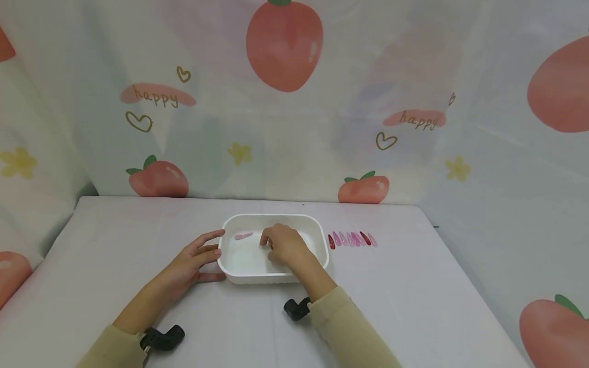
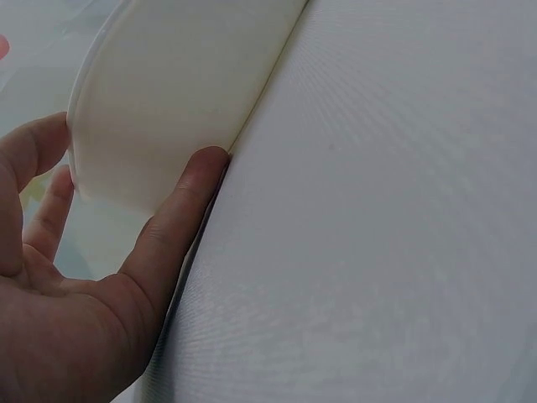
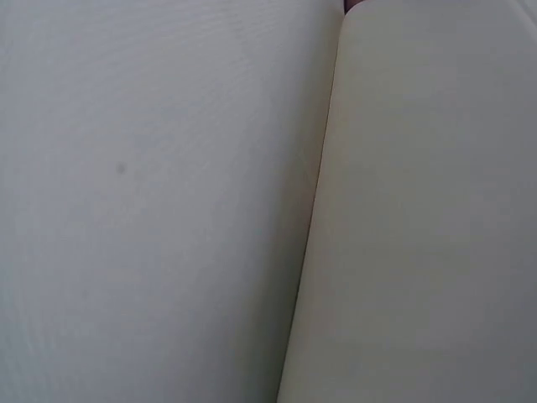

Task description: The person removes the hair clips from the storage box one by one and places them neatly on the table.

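A white plastic tray (image 1: 276, 277) with rounded corners stands on the table in the head view. My left hand (image 1: 190, 266) rests against its left side with the fingers spread. In the left wrist view the thumb (image 2: 180, 214) lies low along the tray's wall, while other fingertips touch the rim. My right hand (image 1: 287, 246) reaches down inside the tray, its fingers bent; what is between the fingertips is hidden. A pink teardrop-shaped hair clip (image 1: 243, 235) lies in the tray's left part. The right wrist view shows only the tray wall (image 3: 419, 210) and tabletop, not the hand's fingers.
To the right of the tray, several pink and dark red hair clips (image 1: 353, 239) lie side by side in a row. White cloth covers the table (image 1: 414, 306). A curtain printed with fruit (image 1: 285, 46) hangs behind and along the sides.
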A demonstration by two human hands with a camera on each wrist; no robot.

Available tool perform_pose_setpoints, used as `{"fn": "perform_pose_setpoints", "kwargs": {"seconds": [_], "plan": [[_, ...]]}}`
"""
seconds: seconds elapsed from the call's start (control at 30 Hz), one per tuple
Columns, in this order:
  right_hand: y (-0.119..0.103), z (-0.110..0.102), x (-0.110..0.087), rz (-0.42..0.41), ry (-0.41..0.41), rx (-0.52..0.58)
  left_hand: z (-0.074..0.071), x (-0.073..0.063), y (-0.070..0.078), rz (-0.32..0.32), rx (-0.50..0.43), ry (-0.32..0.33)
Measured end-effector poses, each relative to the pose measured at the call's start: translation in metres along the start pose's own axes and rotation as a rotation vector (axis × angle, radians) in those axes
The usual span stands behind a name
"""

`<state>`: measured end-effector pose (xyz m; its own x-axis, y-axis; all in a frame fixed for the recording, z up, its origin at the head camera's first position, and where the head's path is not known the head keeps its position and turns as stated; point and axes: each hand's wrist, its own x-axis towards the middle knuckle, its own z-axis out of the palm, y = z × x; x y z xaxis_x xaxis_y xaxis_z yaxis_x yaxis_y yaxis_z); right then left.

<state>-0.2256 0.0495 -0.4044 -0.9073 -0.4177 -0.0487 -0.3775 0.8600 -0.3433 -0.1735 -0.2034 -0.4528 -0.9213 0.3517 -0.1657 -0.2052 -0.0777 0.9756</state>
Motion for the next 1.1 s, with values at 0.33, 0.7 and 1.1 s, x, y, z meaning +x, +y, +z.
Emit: {"fn": "perform_pose_setpoints", "kwargs": {"seconds": [0.33,0.7,1.1], "plan": [[0.013,-0.002,-0.003,0.012,-0.031,0.177,-0.002,-0.002,-0.001,-0.005,-0.011,0.002],[0.041,-0.014,-0.01,-0.054,-0.016,0.718,0.0,0.0,0.0,0.016,-0.018,-0.017],[0.056,-0.029,-0.019,-0.016,-0.04,1.072,0.0,0.001,0.001,0.009,-0.017,-0.01]]}}
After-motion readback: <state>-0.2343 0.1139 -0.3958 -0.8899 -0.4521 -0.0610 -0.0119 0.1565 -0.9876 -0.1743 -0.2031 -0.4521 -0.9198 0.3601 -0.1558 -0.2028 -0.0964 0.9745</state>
